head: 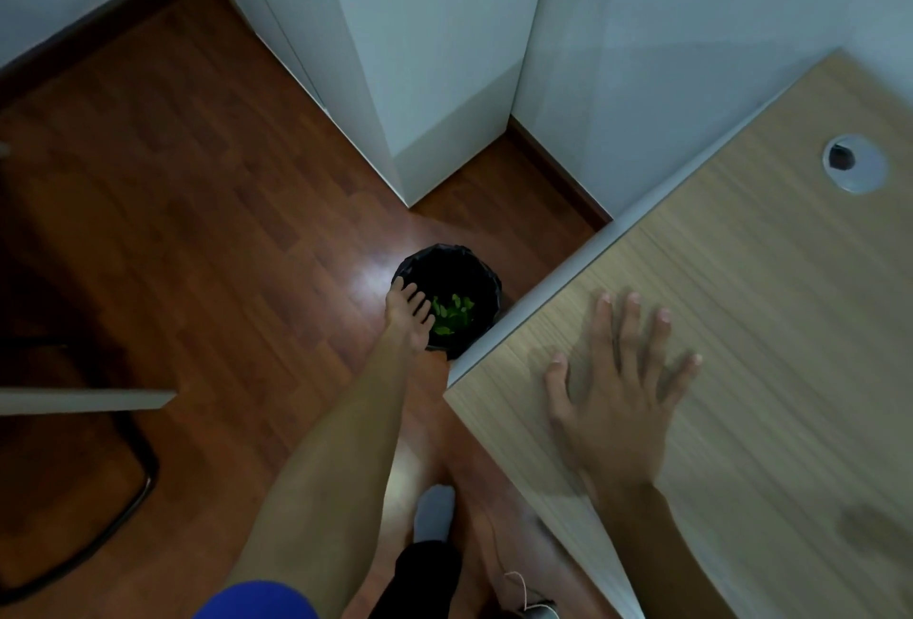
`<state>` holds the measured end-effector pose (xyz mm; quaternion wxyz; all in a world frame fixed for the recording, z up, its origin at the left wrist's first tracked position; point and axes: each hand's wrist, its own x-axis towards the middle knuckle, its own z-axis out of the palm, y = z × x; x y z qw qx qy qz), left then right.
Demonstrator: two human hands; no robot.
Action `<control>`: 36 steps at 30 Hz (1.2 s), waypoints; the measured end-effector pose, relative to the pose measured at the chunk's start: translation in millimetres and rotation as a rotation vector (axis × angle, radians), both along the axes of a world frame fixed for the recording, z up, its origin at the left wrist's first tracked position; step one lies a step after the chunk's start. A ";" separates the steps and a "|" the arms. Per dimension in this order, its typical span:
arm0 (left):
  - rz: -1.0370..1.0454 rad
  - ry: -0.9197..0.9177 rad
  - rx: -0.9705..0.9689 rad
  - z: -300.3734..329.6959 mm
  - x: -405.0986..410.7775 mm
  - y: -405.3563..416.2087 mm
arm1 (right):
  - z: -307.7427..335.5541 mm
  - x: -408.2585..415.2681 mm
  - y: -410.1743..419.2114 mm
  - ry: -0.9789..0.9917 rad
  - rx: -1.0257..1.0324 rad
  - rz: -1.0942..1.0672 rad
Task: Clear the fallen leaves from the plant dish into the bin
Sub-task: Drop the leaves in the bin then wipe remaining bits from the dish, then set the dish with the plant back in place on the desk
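A small round bin (481,280) lined with a black bag stands on the wooden floor beside the desk's corner. Green leaves (452,314) lie at its bottom. My left hand (407,309) reaches down over the bin's near-left rim with its fingers spread and nothing visible in them. My right hand (617,371) lies flat and open on the light wood desk top (741,272), fingers apart. The plant dish is not in view.
A white cabinet (420,50) and wall stand behind the bin. A round cable grommet (854,164) is set in the desk's far right. A dark chair base (99,495) and another pale edge (84,400) are at the left. My socked foot (435,514) is below.
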<state>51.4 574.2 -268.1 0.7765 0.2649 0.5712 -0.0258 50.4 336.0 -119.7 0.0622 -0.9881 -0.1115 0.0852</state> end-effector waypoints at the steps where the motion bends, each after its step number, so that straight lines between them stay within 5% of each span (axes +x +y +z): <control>1: -0.034 0.005 0.027 2.1 -1.5 0.2 | 0.0 -0.2 0.0 0.000 0.003 0.000; 12: -0.148 -0.072 0.186 55.4 -16.4 -2.4 | 1.5 -2.3 -1.6 -0.001 -0.002 -0.003; 17: -0.671 -0.174 0.507 95.8 -40.5 -18.1 | 5.8 -4.3 -1.4 0.003 0.007 -0.003; 21: -0.843 -0.202 0.726 135.2 -56.6 -31.4 | 18.0 -10.1 -3.7 0.063 -0.002 0.006; 26: -1.143 -0.255 0.898 198.7 -64.2 -59.5 | 76.3 -21.2 -19.0 0.241 0.135 -0.032; 36: -1.386 -0.430 1.224 343.7 -33.9 -136.7 | 219.0 -30.0 -116.5 0.006 0.194 -0.155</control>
